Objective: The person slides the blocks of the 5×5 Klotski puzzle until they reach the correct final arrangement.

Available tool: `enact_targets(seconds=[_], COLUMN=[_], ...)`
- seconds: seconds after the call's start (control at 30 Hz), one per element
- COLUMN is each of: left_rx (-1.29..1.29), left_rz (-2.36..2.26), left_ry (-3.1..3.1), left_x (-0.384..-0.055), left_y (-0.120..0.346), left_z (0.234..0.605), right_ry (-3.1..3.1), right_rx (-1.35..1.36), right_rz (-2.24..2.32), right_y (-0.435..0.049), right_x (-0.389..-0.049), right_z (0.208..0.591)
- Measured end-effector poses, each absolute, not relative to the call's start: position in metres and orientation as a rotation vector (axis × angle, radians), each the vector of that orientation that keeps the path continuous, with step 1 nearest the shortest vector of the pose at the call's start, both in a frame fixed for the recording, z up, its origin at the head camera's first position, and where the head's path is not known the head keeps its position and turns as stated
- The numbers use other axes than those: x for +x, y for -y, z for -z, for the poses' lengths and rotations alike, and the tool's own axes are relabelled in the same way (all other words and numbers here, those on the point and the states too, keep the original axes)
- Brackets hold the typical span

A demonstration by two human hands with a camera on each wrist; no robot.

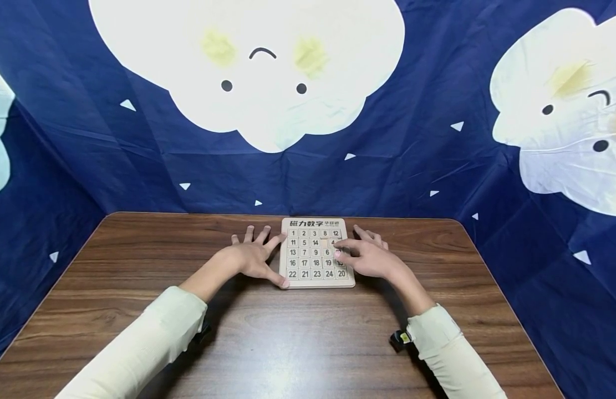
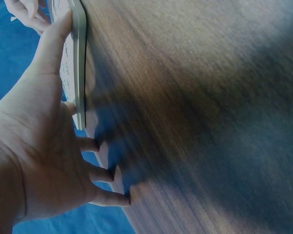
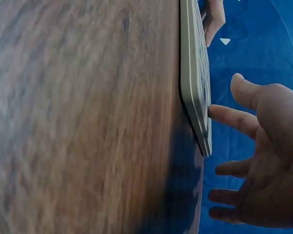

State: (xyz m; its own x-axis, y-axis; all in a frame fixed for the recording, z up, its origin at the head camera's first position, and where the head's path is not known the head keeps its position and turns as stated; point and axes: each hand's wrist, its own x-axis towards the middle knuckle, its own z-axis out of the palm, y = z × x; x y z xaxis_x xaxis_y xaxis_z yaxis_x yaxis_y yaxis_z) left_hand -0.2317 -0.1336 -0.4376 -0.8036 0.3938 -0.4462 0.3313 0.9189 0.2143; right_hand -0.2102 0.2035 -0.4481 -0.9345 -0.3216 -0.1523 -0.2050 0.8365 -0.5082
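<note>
A pale number slide puzzle [image 1: 316, 284] with Chinese lettering across its top lies flat on the table. Its numbered tiles fill a square grid, with a gap in the second row beside the tile marked 4 [image 1: 332, 243]. At the puzzle's left side, my left hand [image 1: 249, 258] has its fingers spread, thumb on the near left corner and index finger at the left edge. My right hand [image 1: 370, 256] reaches over the right side, its extended index fingertip on the tile 4 area and covering part of the right column. In the right wrist view, the thumb is raised off the board.
The wooden table [image 1: 268, 343] has a dark grain and a bright glare near its front. A blue cloth [image 1: 228, 172] with white clouds and small triangles hangs behind the far edge and along the sides. A small black device [image 1: 400, 339] sits at the right wrist.
</note>
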Motion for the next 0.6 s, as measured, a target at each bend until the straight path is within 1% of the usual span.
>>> enact_targets(seconds=[0.33,0.6], left_rx=[0.521,0.525], left_rz=[-0.173,-0.191], left_ry=[-2.579,-2.566], left_x=[-0.232,-0.229], left_y=[0.134,0.134], left_z=[0.436,0.433], right_ry=[-2.797,-2.749], right_rx=[-0.483,-0.484], right_rz=[0.737,0.852], right_y=[-0.191,-0.197], right_x=[-0.212,-0.214], right_z=[0.455,0.45])
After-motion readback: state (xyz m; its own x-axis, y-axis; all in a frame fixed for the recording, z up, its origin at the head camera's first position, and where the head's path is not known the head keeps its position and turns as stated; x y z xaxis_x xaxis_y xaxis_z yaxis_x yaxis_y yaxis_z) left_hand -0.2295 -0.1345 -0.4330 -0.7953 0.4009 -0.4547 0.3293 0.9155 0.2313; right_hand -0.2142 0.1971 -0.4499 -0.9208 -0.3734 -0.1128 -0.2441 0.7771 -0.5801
